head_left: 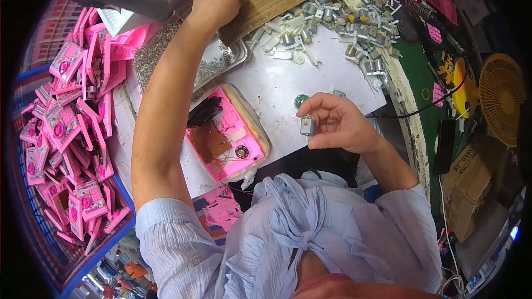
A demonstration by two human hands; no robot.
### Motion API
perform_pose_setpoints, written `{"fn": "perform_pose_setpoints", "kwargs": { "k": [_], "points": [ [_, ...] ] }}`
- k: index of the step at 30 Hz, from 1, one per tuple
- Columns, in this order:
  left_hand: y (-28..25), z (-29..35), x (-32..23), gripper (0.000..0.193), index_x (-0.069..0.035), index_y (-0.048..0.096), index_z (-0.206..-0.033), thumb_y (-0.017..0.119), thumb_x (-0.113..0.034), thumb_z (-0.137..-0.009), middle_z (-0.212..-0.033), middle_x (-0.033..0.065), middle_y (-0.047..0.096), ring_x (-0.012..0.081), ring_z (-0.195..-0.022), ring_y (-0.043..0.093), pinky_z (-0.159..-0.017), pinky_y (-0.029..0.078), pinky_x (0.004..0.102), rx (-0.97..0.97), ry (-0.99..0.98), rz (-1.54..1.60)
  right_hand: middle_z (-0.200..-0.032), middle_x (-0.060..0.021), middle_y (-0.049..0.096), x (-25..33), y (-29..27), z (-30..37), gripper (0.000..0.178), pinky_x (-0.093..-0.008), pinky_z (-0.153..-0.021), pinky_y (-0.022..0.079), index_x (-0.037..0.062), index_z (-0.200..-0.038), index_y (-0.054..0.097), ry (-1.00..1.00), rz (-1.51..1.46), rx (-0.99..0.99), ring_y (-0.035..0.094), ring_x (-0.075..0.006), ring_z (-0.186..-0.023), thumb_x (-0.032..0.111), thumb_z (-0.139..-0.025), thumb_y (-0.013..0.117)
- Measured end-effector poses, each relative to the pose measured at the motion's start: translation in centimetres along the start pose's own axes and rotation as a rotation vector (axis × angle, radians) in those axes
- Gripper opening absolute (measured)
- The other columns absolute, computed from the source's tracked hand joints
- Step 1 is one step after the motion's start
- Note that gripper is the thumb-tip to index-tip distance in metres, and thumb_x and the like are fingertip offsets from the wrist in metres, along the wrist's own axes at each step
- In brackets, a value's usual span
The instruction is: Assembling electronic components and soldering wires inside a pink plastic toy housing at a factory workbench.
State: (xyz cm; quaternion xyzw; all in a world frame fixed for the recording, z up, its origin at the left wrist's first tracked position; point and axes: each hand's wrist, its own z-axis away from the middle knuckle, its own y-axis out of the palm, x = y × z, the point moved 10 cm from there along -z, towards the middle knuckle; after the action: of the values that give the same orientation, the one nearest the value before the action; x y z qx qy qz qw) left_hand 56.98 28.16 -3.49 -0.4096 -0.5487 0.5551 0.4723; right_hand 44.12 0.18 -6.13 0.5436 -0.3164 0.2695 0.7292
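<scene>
Right hand (348,127) holds motor (307,125) near edge of partly bare white sheet (277,86).

A pale, smudged tabletop (338,75) with a chipped, worn edge (409,102) carries the parts. Beside the left hand (217,4), on its right, lies a brown board (263,3) strewn with tiny metal pieces; a metal tray (241,56) of similar pieces sits nearer the body, below that hand. Beyond the right hand (343,124) spreads a heap of small motors (357,30) and white plastic parts (282,55). Left of the right hand, a cream pad (258,127) rests under a pink shell. Just past its fingertips sits a round green item, perhaps a coil.
</scene>
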Motion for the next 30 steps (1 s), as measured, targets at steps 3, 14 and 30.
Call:
{"fn": "perform_pose_setpoints", "kwargs": {
  "k": [3, 14, 30],
  "points": [
    [0.0, -0.4, 0.0, 0.019, -0.004, 0.074, -0.102, 0.066, -0.015, -0.088, -0.099, 0.0172, 0.072, 0.037, -0.094, 0.07, -0.082, 0.056, 0.0462, -0.057, 0.002, -0.022, -0.1, -0.0019, 0.066, 0.5, -0.6, 0.1, 0.05, -0.0207, -0.079, 0.051, 0.0005, -0.13, 0.055, -0.044, 0.013, -0.025, 0.063, -0.0071, -0.088, -0.005, -0.085, 0.078],
    [-8.4, 10.6, -6.8, 0.014, 0.0, 0.07, -0.104, 0.066, -0.01, -0.095, -0.093, 0.0139, 0.071, 0.0225, -0.085, 0.07, -0.076, 0.054, 0.0348, -0.42, 0.136, 0.668, -0.074, -0.0015, 0.055, 5.1, -4.5, 0.1, 0.036, -0.0267, -0.061, 0.045, 0.0053, -0.123, 0.066, -0.173, 1.123, -0.312, 0.054, -0.0104, -0.065, 0.004, -0.087, 0.066],
    [3.5, 32.7, -7.0, 0.01, 0.002, 0.065, -0.103, 0.069, -0.001, -0.095, -0.09, 0.0046, 0.068, 0.0082, -0.074, 0.064, -0.062, 0.053, 0.0227, -0.034, -0.4, 1.921, -0.084, -0.0145, 0.067, 2.7, -1.2, -3.5, 0.032, -0.0423, -0.071, 0.052, 0.0029, -0.113, 0.066, -0.321, 1.729, -0.129, 0.066, -0.0315, -0.076, 0.005, -0.082, 0.062]
  ]
}}
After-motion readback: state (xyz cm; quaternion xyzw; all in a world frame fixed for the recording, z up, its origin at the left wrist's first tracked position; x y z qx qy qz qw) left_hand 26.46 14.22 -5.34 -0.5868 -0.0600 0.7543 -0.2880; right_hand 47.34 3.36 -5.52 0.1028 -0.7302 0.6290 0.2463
